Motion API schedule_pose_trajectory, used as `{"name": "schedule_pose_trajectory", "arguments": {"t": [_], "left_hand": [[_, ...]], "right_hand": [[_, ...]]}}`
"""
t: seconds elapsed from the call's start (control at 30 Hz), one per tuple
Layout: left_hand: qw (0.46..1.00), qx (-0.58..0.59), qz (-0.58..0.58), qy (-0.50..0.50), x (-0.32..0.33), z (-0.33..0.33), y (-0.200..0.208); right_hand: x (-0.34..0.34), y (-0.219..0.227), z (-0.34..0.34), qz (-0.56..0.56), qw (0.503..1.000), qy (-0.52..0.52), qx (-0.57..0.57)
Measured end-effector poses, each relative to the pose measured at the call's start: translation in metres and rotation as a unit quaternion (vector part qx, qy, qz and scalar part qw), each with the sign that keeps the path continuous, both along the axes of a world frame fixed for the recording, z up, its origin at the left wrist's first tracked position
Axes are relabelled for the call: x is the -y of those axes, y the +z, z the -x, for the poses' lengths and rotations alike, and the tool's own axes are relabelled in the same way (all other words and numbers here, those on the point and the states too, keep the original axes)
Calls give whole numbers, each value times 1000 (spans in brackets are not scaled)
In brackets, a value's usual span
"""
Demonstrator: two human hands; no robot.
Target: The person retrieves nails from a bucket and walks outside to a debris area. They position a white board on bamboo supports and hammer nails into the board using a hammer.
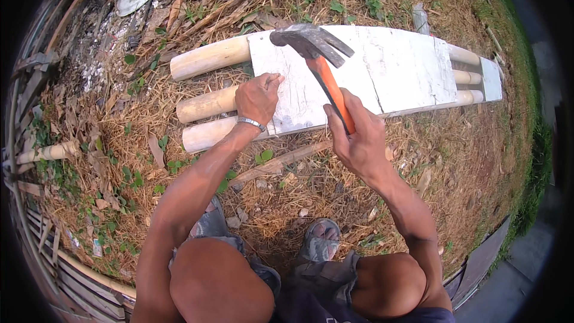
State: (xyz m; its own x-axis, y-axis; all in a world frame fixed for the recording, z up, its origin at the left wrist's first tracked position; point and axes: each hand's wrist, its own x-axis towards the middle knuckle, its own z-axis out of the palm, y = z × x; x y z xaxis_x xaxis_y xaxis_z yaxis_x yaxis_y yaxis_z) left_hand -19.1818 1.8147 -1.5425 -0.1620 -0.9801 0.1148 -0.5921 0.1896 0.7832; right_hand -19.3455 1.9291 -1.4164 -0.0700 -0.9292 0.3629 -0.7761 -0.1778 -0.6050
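My right hand (pixel 362 143) grips a claw hammer (pixel 326 75) by its orange and black handle, its dark metal head raised above a white board (pixel 382 69). At the board's left end my left hand (pixel 258 100) is closed, thumb and fingertips pinched together on the board's surface. Whatever sits in that pinch, perhaps something small, is too tiny to name. The board lies across several pale round wooden poles, whose ends stick out to the left, such as the upper pole (pixel 209 60) and the lower pole (pixel 209 133). Cracks and dark marks show on the white surface.
Dry straw and small green plants cover the ground around the board. A smaller white piece (pixel 491 79) lies across the poles' far right ends. A thin wooden strip (pixel 284 161) rests on the straw near my feet. Slatted wood (pixel 75 281) stands along the left edge.
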Motion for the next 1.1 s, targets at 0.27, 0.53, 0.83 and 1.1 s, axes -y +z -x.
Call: {"name": "schedule_pose_trajectory", "arguments": {"t": [0.27, 0.53, 0.83, 1.1], "left_hand": [[1000, 17, -24, 2, -4, 5, 6], [995, 26, -48, -81, 8, -28, 23], [948, 265, -169, -49, 21, -212, 52], [958, 229, -169, -35, 20, -239, 20]], "right_hand": [[-7, -43, 18, -199, 977, -7, -79], [-7, -27, 23, -108, 994, -28, 3], [-24, -41, 34, -240, 970, -41, 12], [1, -36, -26, -231, 921, 301, -89]]}}
